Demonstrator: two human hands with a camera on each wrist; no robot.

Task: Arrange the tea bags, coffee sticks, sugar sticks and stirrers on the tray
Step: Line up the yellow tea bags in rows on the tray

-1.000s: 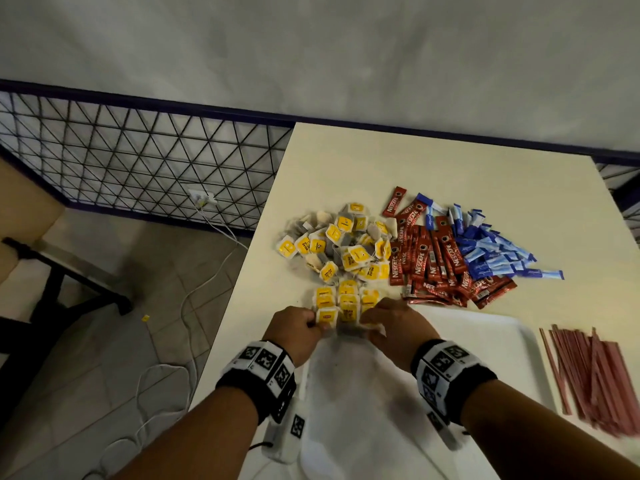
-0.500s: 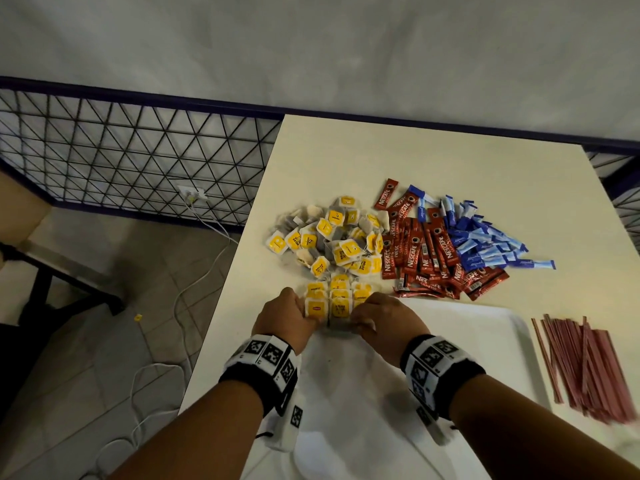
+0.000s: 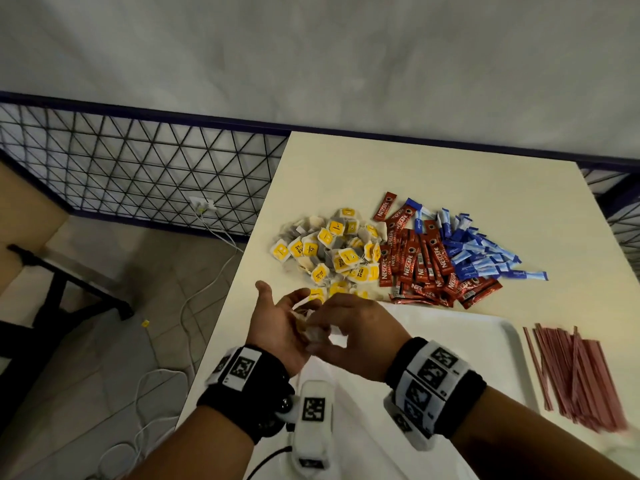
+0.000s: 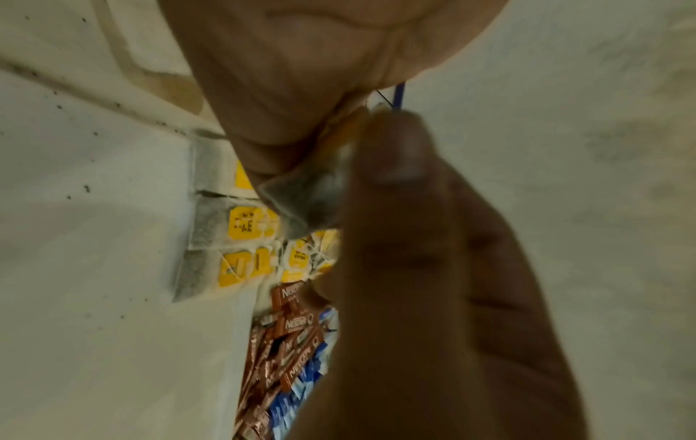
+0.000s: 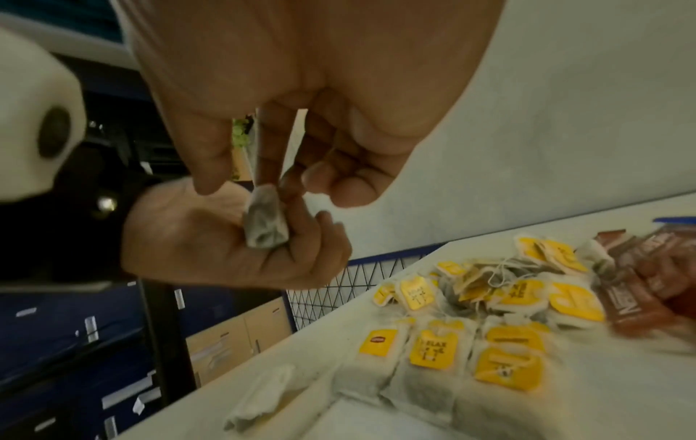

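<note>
The right hand [image 3: 349, 327] pinched a single tea bag [image 5: 265, 221] between its fingertips, holding it above the upturned palm of the left hand [image 3: 277, 327], whose fingers lay spread and relaxed. The bag hung roughly upright, its long axis vertical and its lower end touching the left palm. Both hands hovered over the near left corner of the white tray [image 3: 485, 344]. Just beyond them a short row of tea bags [image 5: 444, 357] lay flat, yellow tags facing up. Farther off sat a loose tea bag pile [image 3: 329, 251], red coffee sticks [image 3: 422, 261] to its right, then blue sugar sticks [image 3: 481, 254]. Red stirrers [image 3: 575, 372] lay right of the tray, pointing near to far.
</note>
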